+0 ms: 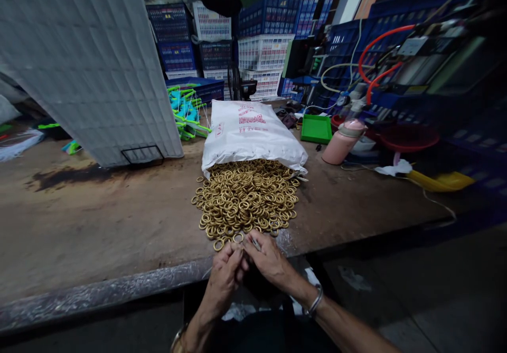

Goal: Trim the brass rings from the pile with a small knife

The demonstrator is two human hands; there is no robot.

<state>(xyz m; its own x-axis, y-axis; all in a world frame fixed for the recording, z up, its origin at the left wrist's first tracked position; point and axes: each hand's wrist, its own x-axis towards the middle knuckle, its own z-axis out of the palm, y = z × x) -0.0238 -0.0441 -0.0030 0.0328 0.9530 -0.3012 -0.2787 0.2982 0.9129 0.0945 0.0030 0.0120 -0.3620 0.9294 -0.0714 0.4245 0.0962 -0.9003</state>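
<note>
A printed white bag (253, 134) lies on the worktop (130, 226), its open mouth facing the near edge; gold-coloured rings (247, 197) spill from it in a heap reaching almost to that edge. There the left hand (226, 268) and right hand (267, 255) meet, fingers bent inward and nearly touching; what they hold cannot be told. Toward the right end stand a shallow green tray (316, 129) and a pink bottle (343, 141). A dark stain (71, 174) marks the wood leftward. Stacked blue and white crates (266, 52) rise past the far edge.

Left hand (229, 266), right hand (264, 253), fingers (235, 259) bent
</note>
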